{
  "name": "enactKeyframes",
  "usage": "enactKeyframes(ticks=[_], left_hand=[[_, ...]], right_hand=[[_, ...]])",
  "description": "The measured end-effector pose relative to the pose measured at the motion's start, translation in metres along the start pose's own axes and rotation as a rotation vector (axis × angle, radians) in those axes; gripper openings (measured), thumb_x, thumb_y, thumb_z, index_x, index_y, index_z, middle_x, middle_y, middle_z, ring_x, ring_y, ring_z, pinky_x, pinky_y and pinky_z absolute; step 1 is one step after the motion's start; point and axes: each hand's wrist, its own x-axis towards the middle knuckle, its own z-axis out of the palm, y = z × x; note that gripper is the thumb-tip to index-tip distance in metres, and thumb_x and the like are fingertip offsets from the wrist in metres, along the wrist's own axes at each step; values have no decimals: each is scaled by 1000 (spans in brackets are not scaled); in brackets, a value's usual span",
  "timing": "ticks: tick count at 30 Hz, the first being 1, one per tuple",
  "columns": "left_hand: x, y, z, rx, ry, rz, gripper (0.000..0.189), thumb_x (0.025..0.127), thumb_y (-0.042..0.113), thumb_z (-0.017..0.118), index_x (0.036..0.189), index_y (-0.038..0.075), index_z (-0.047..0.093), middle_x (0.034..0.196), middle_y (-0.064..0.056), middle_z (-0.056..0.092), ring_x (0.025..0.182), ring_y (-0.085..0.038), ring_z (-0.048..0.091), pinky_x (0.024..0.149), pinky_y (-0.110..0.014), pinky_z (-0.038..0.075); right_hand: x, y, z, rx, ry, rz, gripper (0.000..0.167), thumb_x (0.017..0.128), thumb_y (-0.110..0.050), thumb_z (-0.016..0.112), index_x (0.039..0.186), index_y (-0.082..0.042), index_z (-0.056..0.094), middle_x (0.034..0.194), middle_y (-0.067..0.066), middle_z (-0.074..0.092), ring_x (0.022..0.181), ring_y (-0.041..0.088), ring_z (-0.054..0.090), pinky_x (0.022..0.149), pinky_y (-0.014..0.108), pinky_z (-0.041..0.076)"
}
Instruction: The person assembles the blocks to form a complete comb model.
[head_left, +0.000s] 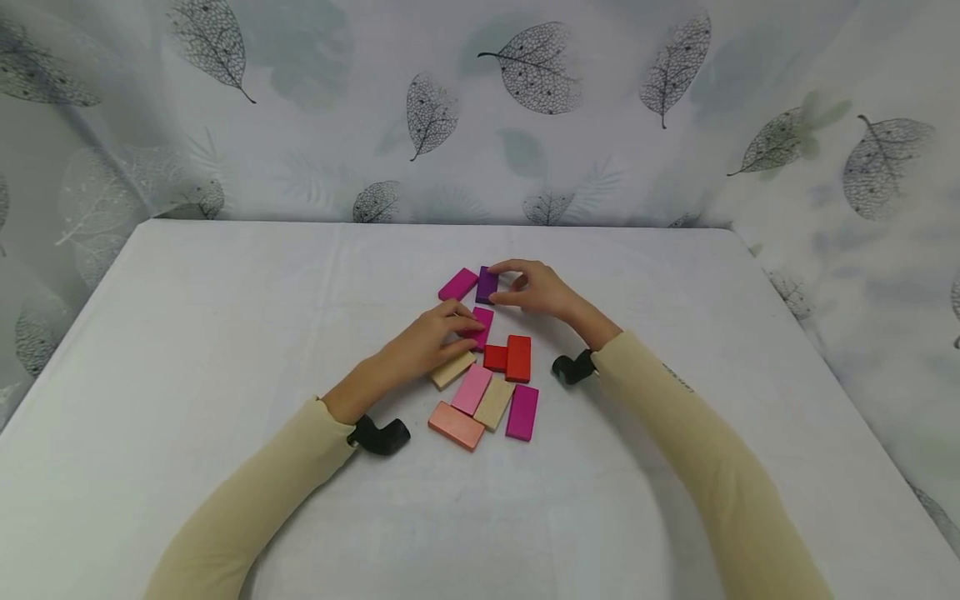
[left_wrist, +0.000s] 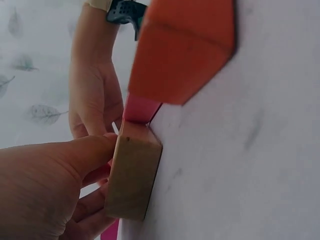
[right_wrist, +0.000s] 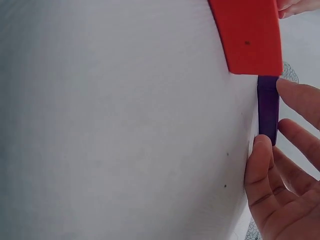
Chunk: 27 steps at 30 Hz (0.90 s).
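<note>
My right hand [head_left: 538,289] is at the far end of a group of small blocks, its thumb and forefinger at opposite ends of a purple block [head_left: 487,285]. The right wrist view shows the fingers spread around that purple block [right_wrist: 268,110]. Nearer, my left hand [head_left: 429,340] has its thumb and fingertips on a magenta block [head_left: 482,331]. A natural wood block [head_left: 452,372] lies under the left thumb side; this wood block [left_wrist: 134,175] hides part of the fingers in the left wrist view. Another magenta block [head_left: 458,285] lies left of the purple one.
Two red blocks [head_left: 518,358] lie side by side just nearer. Closer still are a pink block [head_left: 472,389], a second wood block [head_left: 494,403], a third magenta block [head_left: 522,412] and an orange block [head_left: 456,426]. All are on a white-covered table [head_left: 247,333] before a leaf-patterned curtain [head_left: 300,150].
</note>
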Motion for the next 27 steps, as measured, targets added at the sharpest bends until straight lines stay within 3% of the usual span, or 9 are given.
enactKeyframes(ticks=[27], left_hand=[[1, 8, 11, 11, 52, -46, 30, 92, 14, 68, 119, 0, 68, 116, -11, 57, 109, -23, 59, 96, -31, 51]], right_hand=[[0, 1, -1, 52, -21, -4, 45, 94, -19, 66, 137, -10, 57, 143, 14, 50, 108, 32, 58, 77, 36, 56]])
